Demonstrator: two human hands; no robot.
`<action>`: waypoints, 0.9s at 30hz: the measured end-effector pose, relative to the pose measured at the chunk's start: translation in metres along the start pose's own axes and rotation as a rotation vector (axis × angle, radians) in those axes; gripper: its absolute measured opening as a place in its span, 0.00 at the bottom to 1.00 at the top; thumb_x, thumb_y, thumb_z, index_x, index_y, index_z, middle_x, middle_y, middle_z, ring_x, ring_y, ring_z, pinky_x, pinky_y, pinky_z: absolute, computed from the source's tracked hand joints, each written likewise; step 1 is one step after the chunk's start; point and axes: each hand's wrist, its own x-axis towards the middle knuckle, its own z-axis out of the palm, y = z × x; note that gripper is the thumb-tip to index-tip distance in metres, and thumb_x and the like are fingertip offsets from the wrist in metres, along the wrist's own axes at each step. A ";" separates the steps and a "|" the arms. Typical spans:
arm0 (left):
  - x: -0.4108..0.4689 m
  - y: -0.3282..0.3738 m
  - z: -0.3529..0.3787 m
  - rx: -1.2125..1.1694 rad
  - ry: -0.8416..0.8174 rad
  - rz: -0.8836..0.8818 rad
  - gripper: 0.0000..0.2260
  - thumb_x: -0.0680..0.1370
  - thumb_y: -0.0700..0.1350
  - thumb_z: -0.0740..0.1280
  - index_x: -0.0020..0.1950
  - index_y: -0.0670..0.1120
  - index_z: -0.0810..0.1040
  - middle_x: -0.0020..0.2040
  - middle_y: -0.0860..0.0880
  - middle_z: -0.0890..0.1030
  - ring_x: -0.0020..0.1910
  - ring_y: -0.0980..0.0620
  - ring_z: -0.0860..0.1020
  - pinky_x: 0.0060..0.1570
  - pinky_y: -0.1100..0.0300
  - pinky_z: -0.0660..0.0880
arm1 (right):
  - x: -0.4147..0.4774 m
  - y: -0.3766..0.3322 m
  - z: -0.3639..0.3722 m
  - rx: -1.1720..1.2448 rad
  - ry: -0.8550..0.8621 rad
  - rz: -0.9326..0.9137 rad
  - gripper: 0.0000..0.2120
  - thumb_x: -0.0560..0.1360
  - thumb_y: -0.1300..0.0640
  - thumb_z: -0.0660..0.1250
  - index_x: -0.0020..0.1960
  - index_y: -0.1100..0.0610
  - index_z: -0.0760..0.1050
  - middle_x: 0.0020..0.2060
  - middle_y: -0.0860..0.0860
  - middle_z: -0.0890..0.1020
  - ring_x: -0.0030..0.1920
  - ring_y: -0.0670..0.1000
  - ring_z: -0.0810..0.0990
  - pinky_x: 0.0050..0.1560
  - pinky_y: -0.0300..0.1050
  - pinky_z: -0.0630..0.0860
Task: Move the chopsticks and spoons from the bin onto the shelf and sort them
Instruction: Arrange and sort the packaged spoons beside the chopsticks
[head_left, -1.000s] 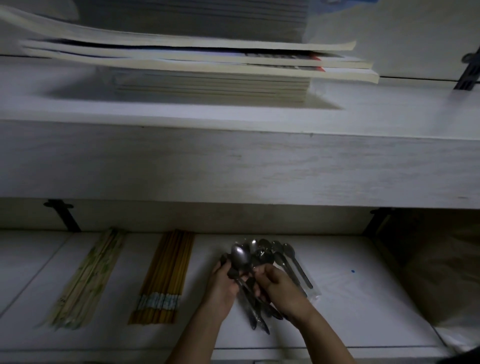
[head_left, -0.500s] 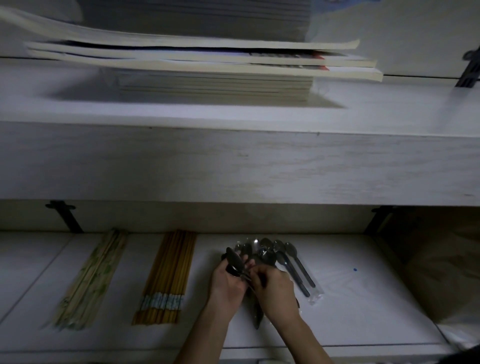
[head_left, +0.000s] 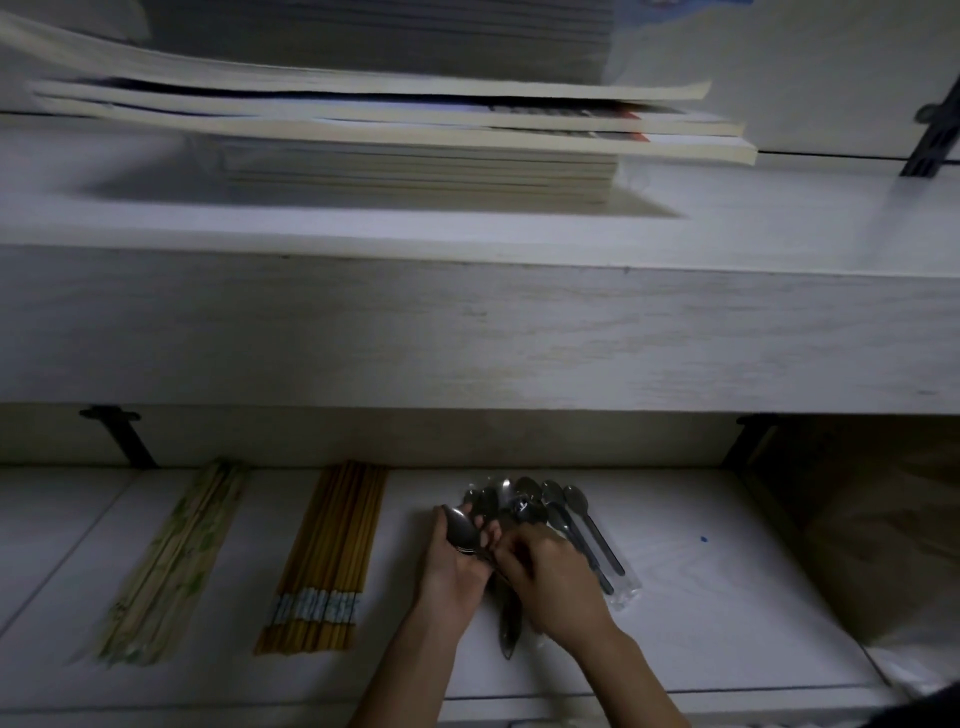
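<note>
Both hands work low on the white shelf (head_left: 727, 597). Left hand (head_left: 454, 564) curls its fingers round the neck of a metal spoon (head_left: 460, 526), whose bowl stands up above the thumb and tilts toward the wall. Right hand (head_left: 553, 577) sits just beside it, touching it at the fingertips, with fingers bent in and pinching at the spoon handles between the two hands; exactly which one it has I cannot tell. Beyond the knuckles lies the spoon pile (head_left: 524, 501), bowls toward the wall, and two dark spoons (head_left: 582, 530) lie to the right of the right hand, partly on a clear wrapper (head_left: 626, 592). Left of the left hand lie the yellow chopsticks (head_left: 332, 556) in a tidy bundle, and farther left the pale chopsticks (head_left: 174, 561). Above the hands, an upper shelf (head_left: 467, 322) carries stacked books (head_left: 415, 150).
</note>
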 end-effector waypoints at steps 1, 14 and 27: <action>-0.002 0.000 0.001 -0.028 0.014 0.011 0.16 0.81 0.51 0.56 0.52 0.39 0.73 0.44 0.42 0.73 0.42 0.48 0.73 0.36 0.57 0.80 | -0.001 0.004 -0.003 0.012 -0.061 0.015 0.10 0.76 0.47 0.61 0.51 0.53 0.74 0.49 0.49 0.78 0.49 0.49 0.78 0.46 0.40 0.73; -0.001 -0.003 0.002 -0.138 0.023 0.064 0.12 0.81 0.47 0.57 0.46 0.39 0.73 0.47 0.40 0.73 0.45 0.49 0.74 0.40 0.58 0.77 | -0.014 0.005 -0.009 -0.027 -0.110 -0.003 0.11 0.79 0.48 0.57 0.55 0.53 0.71 0.49 0.51 0.82 0.48 0.51 0.80 0.43 0.40 0.73; 0.001 0.020 -0.023 0.150 0.053 0.178 0.11 0.82 0.45 0.52 0.46 0.43 0.71 0.46 0.43 0.71 0.32 0.54 0.65 0.25 0.68 0.70 | -0.021 -0.011 0.009 0.140 -0.248 0.139 0.19 0.79 0.44 0.53 0.34 0.49 0.70 0.38 0.56 0.81 0.41 0.52 0.80 0.43 0.44 0.72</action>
